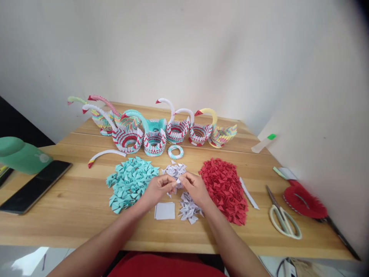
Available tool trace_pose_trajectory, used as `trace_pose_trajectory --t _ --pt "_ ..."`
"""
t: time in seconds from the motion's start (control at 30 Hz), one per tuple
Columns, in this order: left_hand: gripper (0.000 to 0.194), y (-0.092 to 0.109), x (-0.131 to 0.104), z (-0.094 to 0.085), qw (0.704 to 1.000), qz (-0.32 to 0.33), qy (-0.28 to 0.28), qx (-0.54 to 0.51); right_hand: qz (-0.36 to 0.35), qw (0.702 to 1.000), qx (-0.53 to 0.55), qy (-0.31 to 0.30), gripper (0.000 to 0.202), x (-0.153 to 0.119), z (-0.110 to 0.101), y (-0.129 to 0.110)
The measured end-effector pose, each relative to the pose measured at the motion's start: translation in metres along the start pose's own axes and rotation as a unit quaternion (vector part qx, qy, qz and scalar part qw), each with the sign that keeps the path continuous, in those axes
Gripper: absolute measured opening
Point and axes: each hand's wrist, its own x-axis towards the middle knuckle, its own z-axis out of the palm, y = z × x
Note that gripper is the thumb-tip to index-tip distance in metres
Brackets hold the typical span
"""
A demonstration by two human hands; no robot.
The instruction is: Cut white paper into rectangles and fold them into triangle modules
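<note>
My left hand (162,187) and my right hand (194,187) meet fingertip to fingertip over the middle of the table. Between them a small white folded paper piece (178,181) shows, pinched by the right fingers; what the left fingers hold is too small to make out. Behind the hands lies a pile of white folded paper pieces (176,169), and a second white pile (189,209) sits just below the right hand. A stack of white paper slips (164,211) rests below the left hand. Turquoise folded pieces (131,182) are heaped at left, red ones (223,188) at right.
Several paper swans (127,140) stand along the back. A turquoise-and-white paper ring (175,152) and a loose white swan neck (106,152) lie before them. A phone (36,188) and green bottle (25,156) are at left; scissors (284,219) and a red paper object (305,202) at right.
</note>
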Motion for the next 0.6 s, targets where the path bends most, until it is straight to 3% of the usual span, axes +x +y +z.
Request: trace_pose_trajectory --t 0.23,0.43,0.6 --pt "0.032 -0.0033 0.0023 0.0012 1.000 -0.017 0.013 0.007 -0.002 1.000 -0.019 0.009 0.037 0.0000 0.0035 0.0029" --pt "0.031 0.0001 0.0014 -0.0002 0.999 -0.016 0.046 0.001 0.007 0.998 0.066 0.005 0.052 0.0005 -0.0011 -0.0012" --pt "0.033 0.0009 0.0019 -0.0010 0.998 -0.012 0.058 -0.007 0.014 0.996 0.077 -0.031 0.034 0.0014 -0.0026 -0.0033"
